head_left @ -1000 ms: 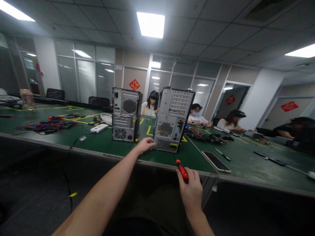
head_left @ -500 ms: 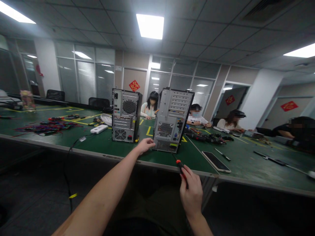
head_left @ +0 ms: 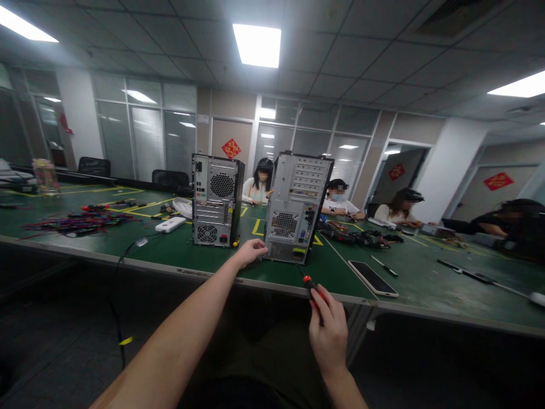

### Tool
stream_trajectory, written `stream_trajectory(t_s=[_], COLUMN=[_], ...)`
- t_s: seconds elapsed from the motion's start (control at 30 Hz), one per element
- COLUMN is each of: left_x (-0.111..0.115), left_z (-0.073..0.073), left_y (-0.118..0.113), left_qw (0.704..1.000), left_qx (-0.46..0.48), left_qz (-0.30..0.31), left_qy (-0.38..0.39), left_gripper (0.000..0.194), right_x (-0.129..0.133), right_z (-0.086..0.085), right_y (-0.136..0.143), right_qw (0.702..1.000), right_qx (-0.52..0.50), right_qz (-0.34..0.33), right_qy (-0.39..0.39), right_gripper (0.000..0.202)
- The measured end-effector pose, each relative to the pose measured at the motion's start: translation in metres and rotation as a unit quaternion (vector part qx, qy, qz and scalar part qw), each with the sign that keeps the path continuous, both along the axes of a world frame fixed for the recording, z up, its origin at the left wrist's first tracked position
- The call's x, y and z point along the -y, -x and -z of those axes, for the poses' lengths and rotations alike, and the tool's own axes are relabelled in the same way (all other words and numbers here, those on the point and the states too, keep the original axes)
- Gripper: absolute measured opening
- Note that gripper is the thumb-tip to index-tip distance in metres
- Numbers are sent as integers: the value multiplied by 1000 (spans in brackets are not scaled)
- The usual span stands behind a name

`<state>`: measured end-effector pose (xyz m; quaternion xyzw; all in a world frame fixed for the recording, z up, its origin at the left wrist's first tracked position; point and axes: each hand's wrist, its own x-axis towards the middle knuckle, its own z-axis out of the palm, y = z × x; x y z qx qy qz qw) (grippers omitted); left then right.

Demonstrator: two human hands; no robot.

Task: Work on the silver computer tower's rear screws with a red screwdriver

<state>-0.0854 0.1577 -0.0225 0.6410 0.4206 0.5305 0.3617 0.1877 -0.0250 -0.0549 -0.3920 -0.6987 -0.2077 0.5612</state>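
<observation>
A grey and black computer tower (head_left: 286, 210) stands upright on the green table, its rear panel with ports and vents facing me. At its lower left edge is my left hand (head_left: 250, 253), fingers curled and fingertips against the case. My right hand (head_left: 330, 326) is closed around the red and black handle of a screwdriver (head_left: 307, 279). The shaft points up and left to the tower's bottom edge; whether its tip touches a screw is too small to tell. A second computer tower (head_left: 216, 201) stands to the left, also rear side out.
A phone (head_left: 373, 278) and a thin pen-like tool (head_left: 384, 266) lie to the right. Bundled cables (head_left: 361, 234) lie behind them. Leftward are a white power strip (head_left: 170, 224) and a heap of coloured wires (head_left: 83, 222). Several people sit across the table (head_left: 272, 277).
The fingers of my right hand have shifted on the screwdriver handle, now bent further over it. My left hand stays at the tower's edge. The whole view has moved slightly.
</observation>
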Motion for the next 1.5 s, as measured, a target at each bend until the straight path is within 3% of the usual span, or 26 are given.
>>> stream_trajectory(t_s=[0.3, 0.57, 0.77, 1.03, 1.23, 1.5], left_x=[3, 4, 6, 5, 5, 1], left_z=[-2, -3, -4, -4, -4, 0], left_y=[1, 1, 1, -1, 0, 1], left_qw=[1000, 1000, 1000, 1000, 1000, 1000], left_qx=[-2, 4, 7, 15, 14, 15], left_qz=[2, 9, 5, 2, 5, 3], left_qy=[7, 14, 13, 9, 10, 11], left_gripper=[35, 33, 32, 31, 31, 37], right_x=[2, -1, 1, -3, -2, -3], right_z=[0, 3, 2, 3, 3, 5], right_y=[-2, -1, -3, -2, -4, -2], right_qw=[997, 1000, 997, 1000, 997, 999], right_qx=[-68, 5, -70, -13, -74, -46], right_qz=[31, -4, 23, -4, 18, 10], right_qy=[10, 10, 19, -10, 13, -14], right_gripper=[30, 37, 30, 33, 32, 35])
